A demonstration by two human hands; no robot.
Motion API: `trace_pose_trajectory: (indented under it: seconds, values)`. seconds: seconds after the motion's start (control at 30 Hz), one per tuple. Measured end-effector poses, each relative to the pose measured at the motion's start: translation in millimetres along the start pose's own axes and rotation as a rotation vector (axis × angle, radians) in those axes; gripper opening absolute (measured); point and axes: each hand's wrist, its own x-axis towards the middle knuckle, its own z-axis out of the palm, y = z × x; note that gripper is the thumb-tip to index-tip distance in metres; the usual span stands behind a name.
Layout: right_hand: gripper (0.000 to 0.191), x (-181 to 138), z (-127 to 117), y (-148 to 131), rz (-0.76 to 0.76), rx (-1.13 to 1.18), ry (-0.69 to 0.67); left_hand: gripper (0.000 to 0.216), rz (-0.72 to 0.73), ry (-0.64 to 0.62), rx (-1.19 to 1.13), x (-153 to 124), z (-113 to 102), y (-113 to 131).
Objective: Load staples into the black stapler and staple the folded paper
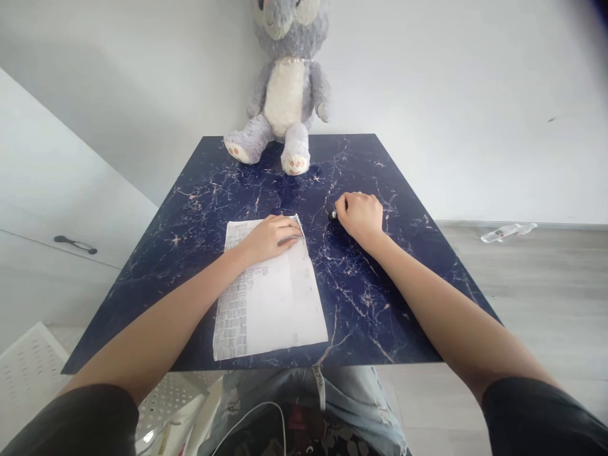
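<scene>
1. The white rectangular sheet of paper point(285, 310), with small grey print down its left side, lies left of centre on the tabletop near the person; the left hand point(275, 237) rests flat on its far part, fingers extended and slightly parted.
2. The right hand point(361, 215) is curled into a fist around a small black rounded object point(331, 211), whose end pokes out on the thumb side (the rest is hidden).
3. Both hands are over a dark blue, glossy marble-patterned table point(361, 158), veined in white and copper, its surface faintly mirroring what sits above.
4. At the far edge sits a grey fuzzy plush toy point(285, 95) with a cream belly, feet on the tabletop, beads at its neck.
5. Behind it rises a plain white wall point(451, 95); to the left stands a white cabinet point(57, 190) with a dark oblong handle point(75, 244).
6. To the right, a pale grey wood-grain floor point(546, 316) bears a clear plastic item point(508, 232) near the wall (too blurred to identify).
7. Lower left, a white perforated panel point(28, 361) shows beside the table.
</scene>
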Motion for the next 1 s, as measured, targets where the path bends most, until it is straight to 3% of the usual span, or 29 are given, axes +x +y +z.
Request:
trace_pose_trajectory:
  seconds: [0.13,0.4,0.53,0.7,0.8,1.0]
  values:
    - [0.041,-0.2,-1.6,0.9,0.024,0.026,0.012,0.038,-0.054,-0.048,0.035,-5.0,-5.7,-3.5]
    - [0.043,-0.4,-2.1,0.7,-0.001,0.001,0.002,0.070,-0.111,-0.285,0.100,-9.4,-6.8,-5.1]
    - [0.041,-0.5,-1.5,3.0,-0.038,-0.037,-0.032,0.071,-0.125,-0.310,0.106,-8.5,-6.3,-4.5]
    - [0.025,0.6,0.2,6.4,-0.080,-0.049,-0.056,0.071,-0.131,-0.304,0.118,-7.7,-6.6,-3.2]
    - [0.023,-5.4,-4.3,-6.8,-0.118,-0.009,-0.013,0.070,-0.122,-0.296,0.116,-7.7,-5.5,-2.9]
    - [0.023,-46.0,-26.4,-63.7,-0.437,0.176,0.070,0.061,-0.144,-0.221,-0.072,-9.9,-1.4,-19.2]
